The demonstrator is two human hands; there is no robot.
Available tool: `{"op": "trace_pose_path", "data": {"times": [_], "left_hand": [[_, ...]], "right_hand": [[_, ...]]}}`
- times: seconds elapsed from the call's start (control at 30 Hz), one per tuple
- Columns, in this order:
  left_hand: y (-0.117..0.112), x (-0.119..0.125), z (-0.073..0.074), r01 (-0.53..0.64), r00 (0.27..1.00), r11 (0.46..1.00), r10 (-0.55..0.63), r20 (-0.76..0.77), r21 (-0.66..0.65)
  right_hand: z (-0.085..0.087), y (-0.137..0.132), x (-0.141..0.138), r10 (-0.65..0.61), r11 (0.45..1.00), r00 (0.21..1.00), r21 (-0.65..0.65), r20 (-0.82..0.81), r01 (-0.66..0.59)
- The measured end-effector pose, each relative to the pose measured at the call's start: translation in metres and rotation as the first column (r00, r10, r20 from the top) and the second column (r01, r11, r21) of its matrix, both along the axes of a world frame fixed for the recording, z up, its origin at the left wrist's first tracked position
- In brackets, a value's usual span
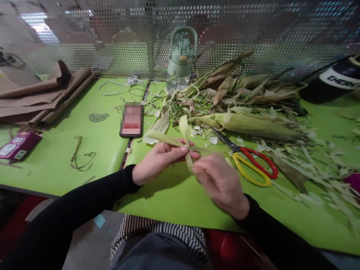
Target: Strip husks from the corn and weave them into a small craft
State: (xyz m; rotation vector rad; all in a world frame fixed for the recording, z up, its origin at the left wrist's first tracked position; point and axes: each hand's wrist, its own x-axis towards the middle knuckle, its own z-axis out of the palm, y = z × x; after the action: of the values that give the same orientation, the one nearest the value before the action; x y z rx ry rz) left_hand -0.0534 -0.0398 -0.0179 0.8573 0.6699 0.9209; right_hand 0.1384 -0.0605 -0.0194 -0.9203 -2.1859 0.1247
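Note:
My left hand (164,155) pinches crossed strips of pale corn husk (184,127) between thumb and fingers, just above the green table. Strips stick out upward, to the left and downward from the pinch. Close on the right, my right hand (219,182) is closed and somewhat blurred by motion, its fingertips at the lower and right-hand ends of the husk strips. Scissors (253,165) with one red and one yellow handle lie just beyond my right hand. Behind the strips rests a larger bundle of green husk (253,125).
Dried husks (239,88) and shredded scraps cover the right side. A green water bottle (181,63) stands by the perforated metal screen (123,45). A phone (131,120), a protractor (98,117), a white cable (118,85), brown paper (42,95) and a purple pack (21,145) lie leftward.

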Motion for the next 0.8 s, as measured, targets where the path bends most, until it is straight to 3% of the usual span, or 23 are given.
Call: {"op": "trace_pose_path", "data": {"times": [0.07, 0.1, 0.27, 0.5, 0.63, 0.8], "left_hand": [[0.004, -0.003, 0.002, 0.032, 0.998, 0.999, -0.030, -0.050, 0.039], [0.006, -0.004, 0.003, 0.047, 0.996, 0.997, -0.042, -0.076, 0.065], [0.004, -0.007, 0.005, 0.125, 0.974, 0.978, -0.088, -0.207, 0.170], [-0.002, -0.014, 0.011, 0.286, 0.861, 0.894, -0.082, -0.502, 0.345], [-0.003, -0.016, 0.016, 0.276, 0.879, 0.891, -0.083, -0.469, 0.359], [0.005, -0.019, 0.018, 0.263, 0.936, 0.935, -0.188, -0.297, 0.237]], "right_hand": [[0.001, 0.005, 0.004, -0.168, 0.982, 0.985, 0.085, -0.029, 0.170], [0.002, 0.008, 0.005, -0.193, 0.978, 0.981, 0.076, -0.015, 0.193], [0.008, 0.006, 0.003, 0.002, 0.969, 0.999, -0.246, 0.036, 0.007], [0.027, -0.011, 0.004, 0.018, 0.940, 0.998, -0.338, -0.065, -0.039], [0.027, -0.012, 0.007, 0.037, 0.917, 0.997, -0.393, -0.062, -0.059], [0.018, 0.003, 0.015, -0.008, 0.890, 0.998, -0.456, -0.057, -0.019]]}}
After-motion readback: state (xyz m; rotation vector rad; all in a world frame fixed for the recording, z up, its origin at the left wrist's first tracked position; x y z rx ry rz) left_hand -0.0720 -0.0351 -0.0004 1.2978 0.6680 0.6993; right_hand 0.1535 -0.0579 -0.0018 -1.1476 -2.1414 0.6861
